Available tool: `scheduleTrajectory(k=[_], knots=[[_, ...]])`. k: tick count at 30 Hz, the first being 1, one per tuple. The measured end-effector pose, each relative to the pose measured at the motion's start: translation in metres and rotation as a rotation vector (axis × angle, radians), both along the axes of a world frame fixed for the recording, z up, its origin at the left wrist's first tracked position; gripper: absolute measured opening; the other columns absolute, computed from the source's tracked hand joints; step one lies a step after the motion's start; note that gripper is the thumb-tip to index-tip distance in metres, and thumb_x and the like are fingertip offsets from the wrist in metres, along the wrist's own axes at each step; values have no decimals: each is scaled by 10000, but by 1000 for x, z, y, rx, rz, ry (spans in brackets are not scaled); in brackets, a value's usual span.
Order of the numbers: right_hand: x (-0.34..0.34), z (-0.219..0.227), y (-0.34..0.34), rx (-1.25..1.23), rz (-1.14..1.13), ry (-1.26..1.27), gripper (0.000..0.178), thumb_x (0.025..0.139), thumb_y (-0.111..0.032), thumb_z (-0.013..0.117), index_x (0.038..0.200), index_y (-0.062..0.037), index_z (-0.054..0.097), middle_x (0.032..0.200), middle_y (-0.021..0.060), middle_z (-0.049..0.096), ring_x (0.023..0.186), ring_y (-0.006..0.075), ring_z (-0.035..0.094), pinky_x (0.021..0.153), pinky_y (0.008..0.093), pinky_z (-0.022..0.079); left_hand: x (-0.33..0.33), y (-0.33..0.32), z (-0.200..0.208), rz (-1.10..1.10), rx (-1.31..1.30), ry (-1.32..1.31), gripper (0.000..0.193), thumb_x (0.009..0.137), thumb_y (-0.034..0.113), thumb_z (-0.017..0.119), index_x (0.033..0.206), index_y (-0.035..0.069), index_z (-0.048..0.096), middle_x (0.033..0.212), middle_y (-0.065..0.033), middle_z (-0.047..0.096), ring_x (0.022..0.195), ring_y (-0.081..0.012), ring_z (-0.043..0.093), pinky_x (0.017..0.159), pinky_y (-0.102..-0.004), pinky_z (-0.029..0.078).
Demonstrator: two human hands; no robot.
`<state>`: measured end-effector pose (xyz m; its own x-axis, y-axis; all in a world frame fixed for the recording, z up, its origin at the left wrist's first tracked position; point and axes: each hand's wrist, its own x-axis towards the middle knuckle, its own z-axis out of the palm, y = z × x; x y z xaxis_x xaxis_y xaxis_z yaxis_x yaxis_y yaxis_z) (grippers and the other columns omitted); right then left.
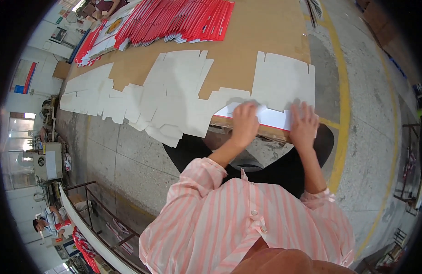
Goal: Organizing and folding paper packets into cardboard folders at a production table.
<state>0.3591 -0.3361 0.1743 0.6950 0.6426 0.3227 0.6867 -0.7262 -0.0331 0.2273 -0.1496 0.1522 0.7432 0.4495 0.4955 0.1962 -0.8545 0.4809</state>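
Note:
A white folded strip of cardboard with a red edge [277,118] lies along the table's near edge. My left hand [245,124] is closed over the left part of this strip, fingers curled down. At its fingertips is a small blurred white thing [261,109] that I cannot make out. My right hand [304,124] presses on the strip's right end, fingers spread. Just beyond both hands lies a flat, pale cardboard blank [284,80] with slots cut in its far edge. I cannot tell whether the strip is joined to it.
More pale cut blanks [174,86] overlap along the table's near side to the left. Red-and-white folded cartons [183,20] are heaped at the far side of the brown tabletop [265,27]. A black chair [192,153] stands under the near edge. Other people are at left.

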Motion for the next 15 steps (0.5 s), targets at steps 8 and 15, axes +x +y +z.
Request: scheduleTrajectory(k=[8, 15], knots=[[21, -6, -67, 839, -244, 1053, 828, 833, -167, 717, 1469, 18, 221, 1224, 200, 561, 1055, 285, 596, 899, 387, 484, -48, 82, 8, 56, -138, 202, 273, 786, 137, 635, 1053, 93, 672, 1179, -146, 562, 1071, -336, 506, 921, -454, 401], [5, 22, 3, 1099, -12, 451, 545, 843, -109, 679, 1311, -10, 419, 1279, 157, 502, 1146, 282, 502, 988, 412, 397, 6, -16, -11, -323, -280, 41, 396, 753, 109, 654, 1147, 142, 666, 1245, -156, 532, 1088, -342, 509, 937, -458, 398]])
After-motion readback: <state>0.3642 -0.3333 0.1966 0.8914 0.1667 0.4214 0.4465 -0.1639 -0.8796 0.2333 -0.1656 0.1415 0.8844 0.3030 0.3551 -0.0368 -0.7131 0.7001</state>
